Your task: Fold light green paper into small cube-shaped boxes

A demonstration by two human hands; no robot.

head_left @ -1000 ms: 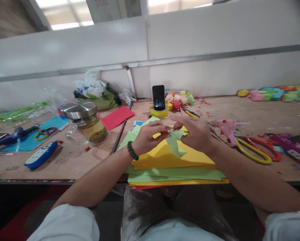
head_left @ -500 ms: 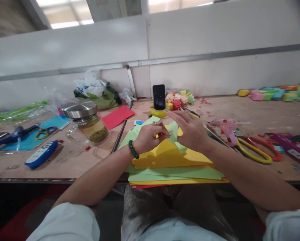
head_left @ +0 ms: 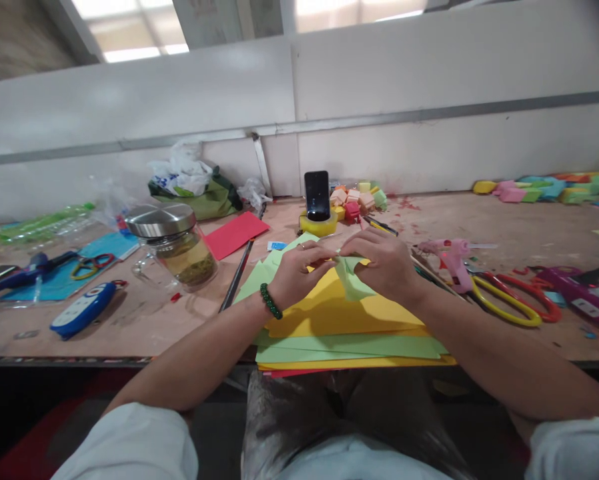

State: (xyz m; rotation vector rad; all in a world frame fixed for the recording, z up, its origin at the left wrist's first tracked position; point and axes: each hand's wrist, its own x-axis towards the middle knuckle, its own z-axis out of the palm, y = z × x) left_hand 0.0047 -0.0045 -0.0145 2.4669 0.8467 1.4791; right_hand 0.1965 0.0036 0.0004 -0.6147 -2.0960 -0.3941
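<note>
A piece of light green paper point(head_left: 352, 280) is held between my two hands, above a stack of coloured sheets. My left hand point(head_left: 307, 272), with a green bead bracelet at the wrist, pinches the paper's left edge with thumb and fingertips. On the other side my right hand point(head_left: 382, 261) has its fingers bent over the paper and closed on it. The fingertips of both hands nearly meet, so the upper edge of the paper is hidden. Beneath lie yellow sheets point(head_left: 324, 320) on top of green sheets point(head_left: 349, 347).
A phone point(head_left: 317, 195) stands in a yellow tape roll point(head_left: 318, 225), beside small folded paper shapes point(head_left: 352, 203). To the right lie a pink glue gun point(head_left: 452, 257) and scissors point(head_left: 509, 303). Left are a lidded glass jug point(head_left: 182, 253), a red sheet point(head_left: 237, 235) and a blue-white power strip point(head_left: 84, 310).
My right hand has lowered slightly, and its raised fingers have curled down onto the green paper. My left fingertips have risen a little and met the paper's upper edge.
</note>
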